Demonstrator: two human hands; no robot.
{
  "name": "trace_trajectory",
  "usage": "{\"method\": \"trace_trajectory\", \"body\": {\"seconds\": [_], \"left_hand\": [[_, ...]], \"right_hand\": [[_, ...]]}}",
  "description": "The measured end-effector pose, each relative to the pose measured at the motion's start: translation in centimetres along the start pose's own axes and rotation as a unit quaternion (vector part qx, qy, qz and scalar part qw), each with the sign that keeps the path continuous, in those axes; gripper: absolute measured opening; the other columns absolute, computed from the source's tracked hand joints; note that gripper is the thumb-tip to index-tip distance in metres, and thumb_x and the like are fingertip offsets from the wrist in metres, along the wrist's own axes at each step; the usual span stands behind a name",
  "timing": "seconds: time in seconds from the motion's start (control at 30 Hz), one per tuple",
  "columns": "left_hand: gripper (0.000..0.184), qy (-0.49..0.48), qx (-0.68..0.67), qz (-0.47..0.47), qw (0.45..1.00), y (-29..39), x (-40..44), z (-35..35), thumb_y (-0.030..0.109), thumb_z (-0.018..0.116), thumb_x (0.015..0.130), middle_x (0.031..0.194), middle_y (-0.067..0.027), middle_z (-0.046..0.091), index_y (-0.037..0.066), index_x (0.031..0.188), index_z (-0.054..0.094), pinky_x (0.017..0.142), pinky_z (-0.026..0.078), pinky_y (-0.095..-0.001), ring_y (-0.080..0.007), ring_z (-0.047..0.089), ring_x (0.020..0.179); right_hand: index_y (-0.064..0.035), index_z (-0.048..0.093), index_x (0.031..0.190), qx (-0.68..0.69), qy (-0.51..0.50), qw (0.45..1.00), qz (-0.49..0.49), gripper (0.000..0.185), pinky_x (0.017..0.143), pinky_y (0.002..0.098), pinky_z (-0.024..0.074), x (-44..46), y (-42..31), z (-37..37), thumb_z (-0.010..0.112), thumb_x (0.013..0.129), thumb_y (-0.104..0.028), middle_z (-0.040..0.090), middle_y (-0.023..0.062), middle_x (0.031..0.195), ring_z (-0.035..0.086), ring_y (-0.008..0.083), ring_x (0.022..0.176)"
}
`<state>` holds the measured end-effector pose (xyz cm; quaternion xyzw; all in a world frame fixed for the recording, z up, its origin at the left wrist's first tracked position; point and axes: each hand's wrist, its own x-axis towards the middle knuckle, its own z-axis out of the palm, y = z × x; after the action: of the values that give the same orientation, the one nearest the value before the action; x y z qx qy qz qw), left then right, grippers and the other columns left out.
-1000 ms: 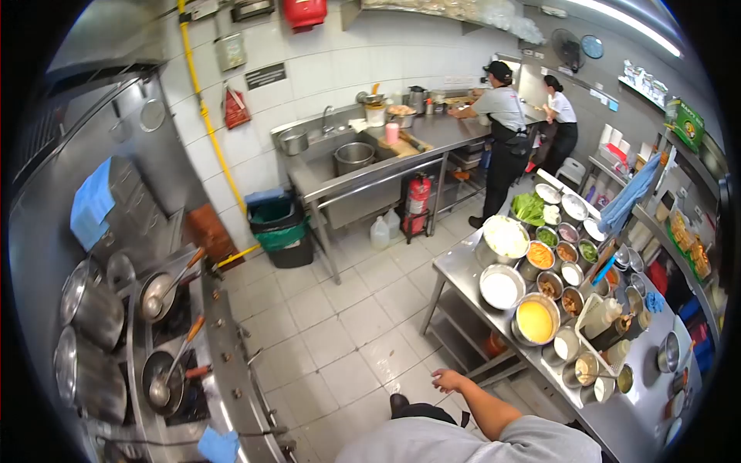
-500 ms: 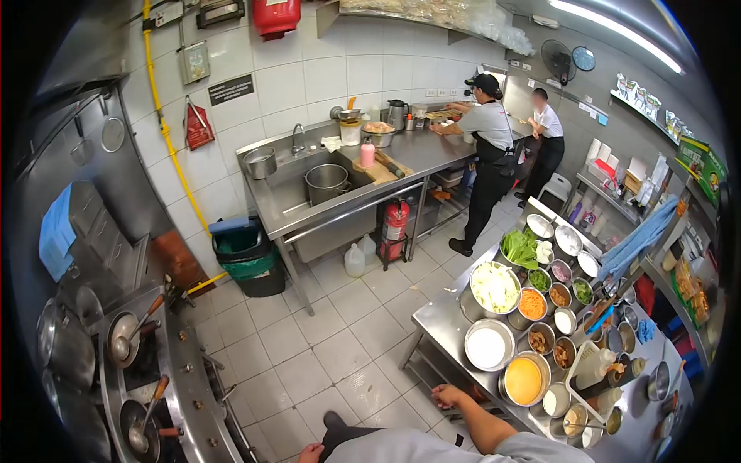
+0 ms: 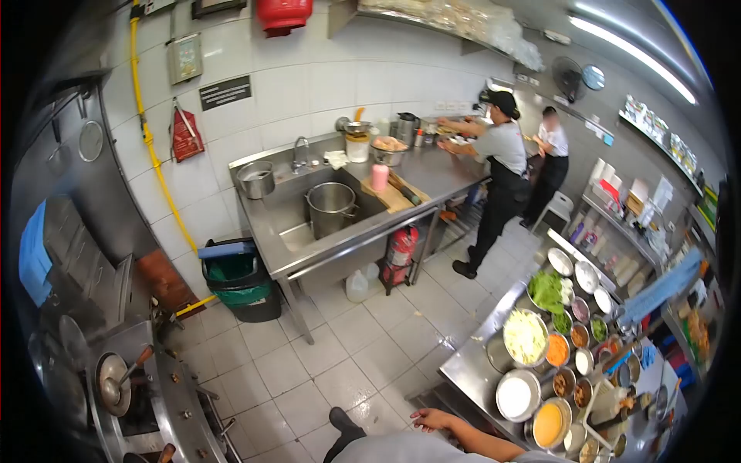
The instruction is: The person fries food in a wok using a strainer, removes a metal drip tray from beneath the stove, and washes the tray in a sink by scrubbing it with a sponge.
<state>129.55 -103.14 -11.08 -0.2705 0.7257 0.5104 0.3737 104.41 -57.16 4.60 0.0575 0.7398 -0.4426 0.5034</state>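
My right hand (image 3: 431,419) hangs low beside the steel prep table (image 3: 469,369), its fingers loosely bent and apart, with nothing in it. Nearest to it on the table are a steel pot of white contents (image 3: 518,395) and a pot of yellow-orange liquid (image 3: 549,424). Behind these stand a pot of shredded pale cabbage (image 3: 525,337), a tub of orange shreds (image 3: 557,350) and leafy lettuce (image 3: 546,291). My left hand is out of the frame.
A steel sink counter (image 3: 289,265) holds a deep pot (image 3: 330,210). A green-lined bin (image 3: 241,285) and a fire extinguisher (image 3: 400,251) stand by it. Two people work farther back, one at the counter (image 3: 505,170). Stoves with a wok (image 3: 113,383) are left.
My view has shifted, and my left hand has dropped out of the frame. The person at the counter has raised their arms. My right hand still hangs near the prep table.
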Motion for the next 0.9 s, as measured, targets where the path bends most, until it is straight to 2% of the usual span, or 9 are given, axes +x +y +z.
{"method": "trace_trajectory", "body": {"seconds": [0.17,0.23,0.33,0.43,0.67,0.77,0.83,0.87,0.9], "left_hand": [[0.030,0.078,-0.229,-0.029,0.970,9.2,6.6,-6.4,0.033,0.057,0.090,0.092,-0.0072,0.064,0.007,0.103,0.058,0.063,0.053,-0.0360,-0.0214,0.062,0.077],[0.030,0.091,-0.242,-0.015,0.966,13.3,8.3,-9.3,0.033,0.057,0.090,0.093,-0.0069,0.063,0.010,0.109,0.056,0.061,0.053,-0.0378,-0.0212,0.061,0.075],[0.029,0.115,-0.221,0.006,0.968,17.3,9.7,-13.7,0.032,0.058,0.089,0.092,-0.0061,0.062,0.010,0.108,0.057,0.061,0.052,-0.0374,-0.0208,0.061,0.076],[0.030,0.104,-0.233,-0.015,0.967,18.5,11.7,-17.3,0.031,0.059,0.087,0.094,-0.0062,0.062,0.011,0.109,0.057,0.063,0.052,-0.0386,-0.0223,0.061,0.078],[0.032,0.078,-0.210,-0.097,0.970,15.7,16.7,-20.6,0.031,0.056,0.089,0.097,-0.0090,0.063,0.011,0.114,0.055,0.064,0.051,-0.0443,-0.0281,0.062,0.080],[0.034,0.109,-0.223,-0.162,0.955,16.9,16.3,-20.4,0.030,0.054,0.090,0.100,-0.0111,0.065,0.007,0.115,0.058,0.069,0.052,-0.0432,-0.0294,0.063,0.087],[0.051,0.148,-0.270,0.070,0.949,18.2,12.0,-18.5,0.046,0.048,0.094,0.102,-0.0131,0.061,0.004,0.121,0.056,0.076,0.051,-0.0395,-0.0268,0.061,0.089],[0.054,0.178,-0.244,0.062,0.951,20.1,11.8,-18.1,0.045,0.050,0.094,0.113,-0.0153,0.057,0.003,0.128,0.049,0.080,0.051,-0.0426,-0.0283,0.058,0.096],[0.054,0.185,-0.249,0.057,0.949,22.1,11.4,-17.7,0.045,0.050,0.094,0.113,-0.0153,0.057,0.003,0.128,0.049,0.080,0.051,-0.0426,-0.0283,0.058,0.096]], "right_hand": [[-0.0098,0.043,0.134,0.032,-0.082,0.994,-0.064,0.047,0.058,0.0236,0.0494,4.0,-12.2,-2.4,0.058,0.091,-0.022,0.064,0.0014,0.093,0.059,0.0084,0.069],[-0.0070,0.034,0.141,0.005,-0.012,0.996,-0.090,0.056,0.066,0.0260,0.0519,4.7,-17.8,-3.6,0.058,0.092,-0.022,0.062,0.0047,0.106,0.060,0.0105,0.076],[-0.0049,0.029,0.142,0.005,0.035,0.989,-0.144,0.064,0.068,0.0285,0.0526,5.8,-23.8,-5.5,0.063,0.090,-0.022,0.061,0.0064,0.104,0.060,0.0134,0.081],[-0.0042,0.030,0.141,0.102,0.126,0.963,-0.218,0.070,0.071,0.0302,0.0517,7.2,-28.2,-8.1,0.069,0.085,-0.021,0.059,0.0075,0.106,0.060,0.0159,0.087],[-0.0048,0.029,0.141,0.166,0.315,0.863,-0.359,0.080,0.077,0.0305,0.0508,12.2,-38.4,-21.2,0.076,0.077,-0.011,0.051,0.0108,0.117,0.056,0.0161,0.092],[-0.0046,0.027,0.143,0.186,0.328,0.810,-0.449,0.084,0.081,0.0308,0.0499,14.7,-45.8,-28.0,0.078,0.076,-0.012,0.049,0.0118,0.122,0.055,0.0167,0.098],[-0.0034,0.024,0.144,0.146,0.351,0.811,-0.445,0.091,0.088,0.0339,0.0479,18.0,-50.5,-34.0,0.081,0.073,-0.018,0.046,0.0152,0.128,0.052,0.0220,0.109],[-0.0027,0.025,0.144,0.130,0.370,0.805,-0.445,0.093,0.092,0.0360,0.0462,19.4,-53.3,-36.2,0.082,0.072,-0.022,0.045,0.0171,0.131,0.049,0.0246,0.115],[-0.0021,0.025,0.143,0.113,0.387,0.800,-0.444,0.096,0.095,0.0381,0.0445,20.6,-56.3,-38.3,0.083,0.071,-0.025,0.043,0.0190,0.134,0.046,0.0272,0.120]]}}
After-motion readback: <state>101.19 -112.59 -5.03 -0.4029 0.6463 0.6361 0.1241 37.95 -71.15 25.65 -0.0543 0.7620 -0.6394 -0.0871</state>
